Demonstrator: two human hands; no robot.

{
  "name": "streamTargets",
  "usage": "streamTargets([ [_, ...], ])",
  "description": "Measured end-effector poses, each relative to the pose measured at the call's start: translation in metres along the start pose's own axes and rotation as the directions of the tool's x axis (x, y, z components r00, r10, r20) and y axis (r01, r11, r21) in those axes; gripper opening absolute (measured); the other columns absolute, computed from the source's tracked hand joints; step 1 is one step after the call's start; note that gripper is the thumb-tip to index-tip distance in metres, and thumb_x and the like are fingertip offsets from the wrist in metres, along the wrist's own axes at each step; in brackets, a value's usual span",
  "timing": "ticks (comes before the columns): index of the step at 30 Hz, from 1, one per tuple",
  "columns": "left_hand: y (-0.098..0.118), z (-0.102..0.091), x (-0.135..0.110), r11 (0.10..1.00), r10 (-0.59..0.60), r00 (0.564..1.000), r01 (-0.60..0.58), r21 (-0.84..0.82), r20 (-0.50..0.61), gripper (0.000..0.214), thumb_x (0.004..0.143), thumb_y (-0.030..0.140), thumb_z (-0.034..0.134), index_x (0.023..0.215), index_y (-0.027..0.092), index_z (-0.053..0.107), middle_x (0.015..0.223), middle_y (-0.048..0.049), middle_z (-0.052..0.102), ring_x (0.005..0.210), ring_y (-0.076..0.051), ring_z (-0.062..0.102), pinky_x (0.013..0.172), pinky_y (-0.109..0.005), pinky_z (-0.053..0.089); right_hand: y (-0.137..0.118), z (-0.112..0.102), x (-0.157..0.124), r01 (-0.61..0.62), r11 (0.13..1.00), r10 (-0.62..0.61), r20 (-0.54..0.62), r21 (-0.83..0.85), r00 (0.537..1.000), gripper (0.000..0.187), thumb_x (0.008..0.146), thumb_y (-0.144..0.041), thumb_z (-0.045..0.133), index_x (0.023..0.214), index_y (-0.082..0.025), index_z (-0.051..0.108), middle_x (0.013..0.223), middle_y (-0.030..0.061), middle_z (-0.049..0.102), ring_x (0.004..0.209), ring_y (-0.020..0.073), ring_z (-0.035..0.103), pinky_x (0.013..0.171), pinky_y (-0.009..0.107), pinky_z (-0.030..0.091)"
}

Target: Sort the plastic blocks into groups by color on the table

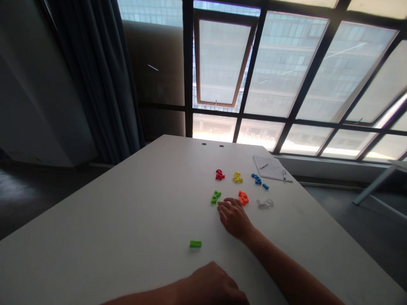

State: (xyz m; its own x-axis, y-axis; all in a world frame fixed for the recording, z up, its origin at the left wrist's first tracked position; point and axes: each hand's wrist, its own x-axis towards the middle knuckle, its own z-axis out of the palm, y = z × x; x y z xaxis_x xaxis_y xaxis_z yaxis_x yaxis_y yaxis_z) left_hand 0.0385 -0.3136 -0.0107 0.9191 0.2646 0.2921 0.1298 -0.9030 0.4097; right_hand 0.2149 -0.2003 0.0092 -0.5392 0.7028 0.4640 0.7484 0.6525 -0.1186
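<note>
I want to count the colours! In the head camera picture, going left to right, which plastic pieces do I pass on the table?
green block → green pieces → red pieces → yellow pieces → orange pieces → blue pieces → clear pieces

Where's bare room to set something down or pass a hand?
The white table is open left of the lone green block. It's crowded around the right hand: red piece, yellow piece, blue piece, orange piece.
</note>
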Motion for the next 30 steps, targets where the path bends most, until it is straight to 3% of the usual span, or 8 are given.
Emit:
streamTargets([
  [6,0.005,-0.011,0.002,0.999,0.004,1.0,-0.003,-0.051,0.014,0.017,0.096,0.034,0.064,0.113,0.03,0.067,0.082,0.0058,0.074,0.071,-0.011,0.069,0.067,-0.019,0.047,0.01,0.005,0.004,-0.064,0.998,0.064,0.056,0.005,0.996,0.032,0.094,-0.017,0.058,0.124,-0.023,0.067,0.133,0.0069,0.067,0.121,0.0286,0.055,0.105,0.047,0.042],
  [9,0.006,-0.014,0.002,0.998,-0.004,1.0,0.006,-0.063,0.031,0.019,0.095,0.032,0.066,0.113,0.03,0.068,0.081,0.0056,0.073,0.069,-0.011,0.069,0.065,-0.019,0.047,0.01,0.006,0.004,-0.058,0.998,0.057,0.025,0.028,0.998,0.035,0.093,-0.017,0.057,0.127,-0.022,0.066,0.136,0.0087,0.066,0.121,0.0289,0.055,0.103,0.049,0.043],
  [11,0.005,-0.013,0.002,0.997,-0.006,0.999,0.008,-0.073,0.033,0.018,0.094,0.032,0.066,0.113,0.03,0.068,0.081,0.0057,0.073,0.069,-0.01,0.069,0.065,-0.019,0.047,0.008,0.004,0.003,0.009,0.997,-0.006,-0.042,0.073,0.999,0.034,0.093,-0.014,0.055,0.125,-0.021,0.066,0.132,0.0104,0.068,0.117,0.0286,0.057,0.1,0.049,0.044],
  [14,0.004,-0.008,0.001,0.997,-0.005,1.0,0.007,-0.071,0.027,0.017,0.095,0.032,0.066,0.112,0.029,0.068,0.082,0.0055,0.073,0.07,-0.01,0.069,0.063,-0.018,0.046,-0.003,-0.003,-0.001,0.23,0.955,-0.213,-0.108,0.185,0.971,0.034,0.093,-0.013,0.054,0.122,-0.024,0.067,0.123,0.0085,0.072,0.112,0.0259,0.06,0.097,0.049,0.046],
  [18,0.003,-0.004,0.0,0.997,-0.025,1.0,0.026,-0.074,0.008,0.016,0.094,0.029,0.067,0.11,0.029,0.069,0.083,0.0056,0.073,0.07,-0.01,0.068,0.062,-0.019,0.045,-0.03,-0.017,-0.006,0.419,0.851,-0.423,-0.059,0.318,0.904,0.039,0.092,-0.017,0.053,0.127,-0.029,0.064,0.121,0.0047,0.073,0.116,0.0237,0.06,0.099,0.048,0.045],
  [25,0.007,-0.008,0.004,0.995,-0.037,0.998,0.04,-0.086,0.044,0.017,0.09,0.023,0.07,0.106,0.028,0.071,0.081,0.0052,0.073,0.07,-0.011,0.068,0.058,-0.019,0.043,-0.05,-0.016,-0.008,0.475,0.797,-0.518,0.017,0.373,0.855,0.026,0.092,-0.024,0.057,0.114,-0.028,0.07,0.114,-0.0002,0.077,0.116,0.0222,0.06,0.105,0.044,0.039],
  [30,0.006,-0.008,0.004,0.996,-0.01,1.0,0.011,-0.091,0.016,0.014,0.092,0.024,0.069,0.105,0.026,0.071,0.085,0.0041,0.075,0.075,-0.012,0.07,0.065,-0.019,0.046,-0.034,-0.007,-0.005,0.439,0.856,-0.457,0.001,0.273,0.89,0.024,0.093,-0.022,0.058,0.113,-0.026,0.071,0.113,0.0017,0.077,0.117,0.0242,0.058,0.103,0.045,0.038],
])
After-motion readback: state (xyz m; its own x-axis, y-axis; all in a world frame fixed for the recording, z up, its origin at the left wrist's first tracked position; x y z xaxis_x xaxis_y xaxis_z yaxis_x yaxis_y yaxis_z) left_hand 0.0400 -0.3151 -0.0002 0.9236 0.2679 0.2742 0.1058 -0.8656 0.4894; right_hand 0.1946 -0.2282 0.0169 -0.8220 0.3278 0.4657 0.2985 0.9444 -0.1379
